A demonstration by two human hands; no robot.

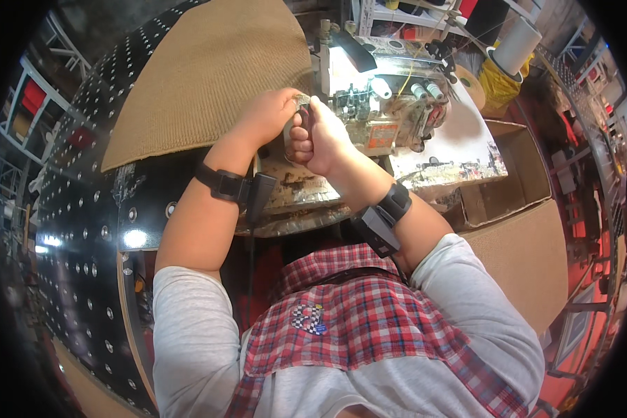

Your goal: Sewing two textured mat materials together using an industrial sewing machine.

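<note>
Both my hands meet just left of the sewing machine (380,104), an overlock-type machine with a lit needle area. My left hand (263,118) pinches a small pale, glinting piece (302,100) between thumb and fingers. My right hand (322,143) is curled, its thumb pointing up beside that piece. A slim dark reddish thing (306,117) shows between the right thumb and fingers; its kind is too small and shaded to tell. Each forearm wears a black strap with a dark box-like device.
A large brown ribbed cardboard sheet (216,76) covers the table's far left, beside a black surface with shiny studs (83,202). On the right stand an open cardboard box (515,167), a grey thread cone (517,45) and a yellow bag (496,87). The machine's worn plate (292,184) lies below my hands.
</note>
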